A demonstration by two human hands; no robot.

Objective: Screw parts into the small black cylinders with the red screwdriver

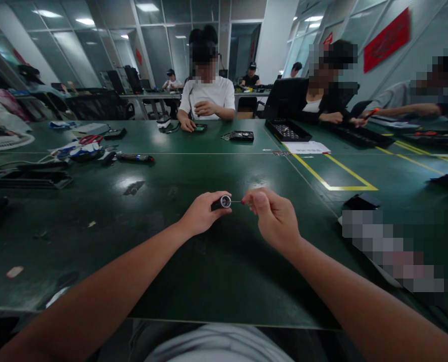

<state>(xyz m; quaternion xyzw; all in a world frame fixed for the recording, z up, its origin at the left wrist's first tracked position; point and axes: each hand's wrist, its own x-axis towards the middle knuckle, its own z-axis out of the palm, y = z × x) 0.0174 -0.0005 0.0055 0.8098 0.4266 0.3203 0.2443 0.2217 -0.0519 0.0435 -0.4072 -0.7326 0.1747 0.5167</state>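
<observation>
A small dark cylinder with a silvery round end [226,201] is held between the thumb and fingers of my left hand [205,212], its open end facing me. My right hand [274,213] is closed in a pinch on a thin metal rod [236,202] with a red part at the fingertips. The rod's far tip meets the right side of the cylinder. Both hands are above the green table [224,281], near its middle.
Across the table a person in a white shirt [226,95] handles a small device. A black tray [288,131] and white paper [307,147] lie at the back right. A dark pen-like tool [135,158], gloves and red-handled scissors [91,140] lie at the left.
</observation>
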